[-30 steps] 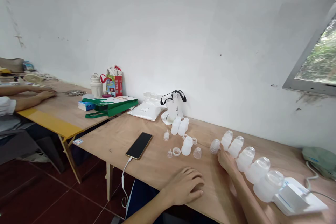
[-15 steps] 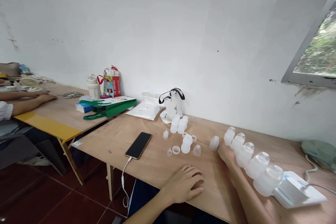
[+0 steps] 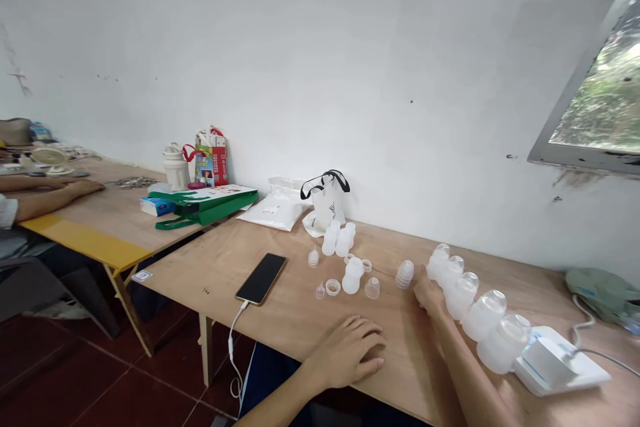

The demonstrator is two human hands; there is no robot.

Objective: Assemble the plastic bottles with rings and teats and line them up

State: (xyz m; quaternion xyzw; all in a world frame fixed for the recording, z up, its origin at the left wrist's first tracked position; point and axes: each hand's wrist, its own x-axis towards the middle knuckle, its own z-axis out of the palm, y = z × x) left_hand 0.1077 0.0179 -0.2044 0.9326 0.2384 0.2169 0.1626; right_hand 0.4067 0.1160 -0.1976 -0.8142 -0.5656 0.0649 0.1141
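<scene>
My left hand (image 3: 349, 351) lies palm down near the table's front edge, fingers spread, holding nothing. My right hand (image 3: 429, 293) rests on its edge beside the far end of a row of capped, frosted baby bottles (image 3: 461, 295). Its fingers look stretched out, partly hidden by foreshortening, and seem to touch the farthest bottles (image 3: 440, 260). Left of that hand stands a stack of clear bottle caps (image 3: 405, 274). Farther left are an uncapped bottle (image 3: 353, 275), a single cap (image 3: 372, 288), a collar ring (image 3: 333, 287), a nipple (image 3: 320, 290) and a nipple stack (image 3: 313, 257).
More uncapped bottles (image 3: 338, 239) stand before a white bag (image 3: 327, 203) and a white packet (image 3: 275, 208). A phone (image 3: 261, 278) charges by cable. Right of the row sits a white box-like device (image 3: 563, 363). A co-worker's arms (image 3: 60, 193) rest on the neighbouring table.
The view has shifted slightly. The farthest bottle in the row sits a little farther right, closer to its neighbour, beside my right hand. My left hand stays in place.
</scene>
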